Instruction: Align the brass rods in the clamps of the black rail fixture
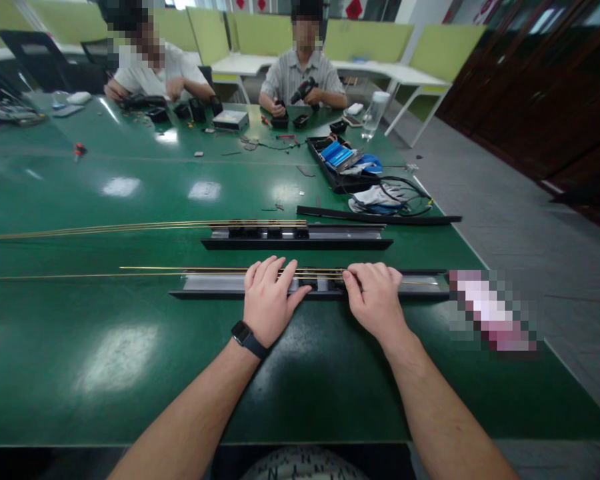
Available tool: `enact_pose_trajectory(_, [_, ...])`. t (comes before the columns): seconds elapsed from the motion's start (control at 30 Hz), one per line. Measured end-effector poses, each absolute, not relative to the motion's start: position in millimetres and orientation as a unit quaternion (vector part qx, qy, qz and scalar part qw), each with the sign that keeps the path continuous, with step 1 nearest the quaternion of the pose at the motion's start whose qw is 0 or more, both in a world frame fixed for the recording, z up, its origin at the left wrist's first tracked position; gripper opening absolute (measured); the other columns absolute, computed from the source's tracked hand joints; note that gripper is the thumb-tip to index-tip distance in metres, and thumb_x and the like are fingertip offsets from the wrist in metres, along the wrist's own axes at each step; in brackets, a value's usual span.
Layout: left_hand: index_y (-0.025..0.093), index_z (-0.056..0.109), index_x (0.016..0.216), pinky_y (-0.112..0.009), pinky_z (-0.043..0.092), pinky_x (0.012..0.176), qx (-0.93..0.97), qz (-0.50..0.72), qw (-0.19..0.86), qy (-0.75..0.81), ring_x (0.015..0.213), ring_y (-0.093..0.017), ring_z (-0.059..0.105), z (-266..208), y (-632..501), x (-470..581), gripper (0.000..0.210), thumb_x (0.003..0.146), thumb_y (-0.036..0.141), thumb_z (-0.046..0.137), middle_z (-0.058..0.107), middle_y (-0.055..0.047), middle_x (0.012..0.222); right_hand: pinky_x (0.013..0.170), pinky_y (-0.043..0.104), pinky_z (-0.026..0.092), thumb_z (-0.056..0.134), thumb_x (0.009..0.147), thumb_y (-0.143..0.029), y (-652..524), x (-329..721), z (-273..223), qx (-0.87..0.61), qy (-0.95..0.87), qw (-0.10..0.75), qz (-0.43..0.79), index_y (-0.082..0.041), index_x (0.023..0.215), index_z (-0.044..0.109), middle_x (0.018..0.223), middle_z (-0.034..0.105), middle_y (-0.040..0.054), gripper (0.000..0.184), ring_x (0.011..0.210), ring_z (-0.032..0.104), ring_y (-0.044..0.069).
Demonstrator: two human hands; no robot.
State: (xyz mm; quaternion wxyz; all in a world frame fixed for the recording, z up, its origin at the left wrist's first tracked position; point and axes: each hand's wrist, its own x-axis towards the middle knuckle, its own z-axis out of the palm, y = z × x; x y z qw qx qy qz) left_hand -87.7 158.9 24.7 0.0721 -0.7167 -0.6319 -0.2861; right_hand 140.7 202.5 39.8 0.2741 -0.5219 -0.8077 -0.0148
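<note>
A long channel-shaped metal rail (213, 283), silver inside with black edges, lies crosswise on the table in front of me. Thin brass-coloured rods (150, 269) run along it and stick out past its left end. My left hand (271, 293) rests over the middle of the rail, fingers stretched out across the rods and thumb apart. To its right, my right hand (375, 297) is closed, thumb and forefinger pinching at the rods; its other fingers are partly hidden. Between the hands, black blocks (308, 280) sit inside the channel beneath the rods.
Behind lies a second rail (300, 243) with rods (105, 228) reaching left. Farther back are a black strip (375, 217), gloves (380, 198) and a black tray (333, 177). Two people sit across the green table (145, 373), one holding a power drill (304, 90).
</note>
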Motion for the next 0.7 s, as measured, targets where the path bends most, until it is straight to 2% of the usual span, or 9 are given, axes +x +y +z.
enact_pose_trajectory(0.7, [0.023, 0.067, 0.135, -0.053, 0.034, 0.117, -0.720, -0.288, 0.072, -0.627, 0.134, -0.033, 0.057, 22.2, 159.9, -89.7, 0.049, 0.096, 0.052, 0.063, 0.069, -0.014, 0.136, 0.090, 0.041, 0.028, 0.048, 0.103, -0.035, 207.1, 143.4, 34.1, -0.527, -0.796, 0.298, -0.002, -0.023, 0.088, 0.061, 0.086, 0.070, 0.0031, 0.023, 0.089, 0.056, 0.022])
